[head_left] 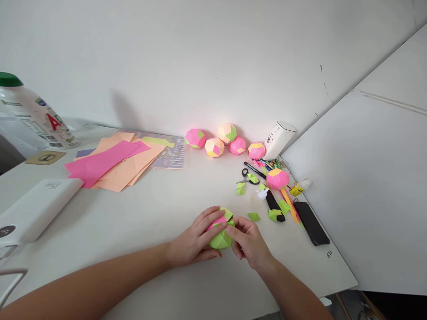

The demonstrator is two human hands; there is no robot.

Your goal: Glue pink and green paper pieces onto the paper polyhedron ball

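A green and pink folded-paper ball [221,240] is between my two hands, low over the front middle of the table. My left hand [196,238] wraps round its left side and top, fingers laid across the pink part. At the ball's right edge, my right hand [250,242] pinches the green paper between thumb and forefinger. A dark gap shows in the ball near those fingertips. Close to my right hand lies a small green paper piece [254,216]. More folded green pieces [240,189] rest beyond, beside black-handled scissors [248,176].
Several finished paper balls [195,138] stand along the back wall. Pink and peach paper sheets [100,162] lie at left, near a white power bank [42,209] and a green-capped bottle [36,115]. A black phone [312,222] and yellow glue bottle [299,187] sit at right.
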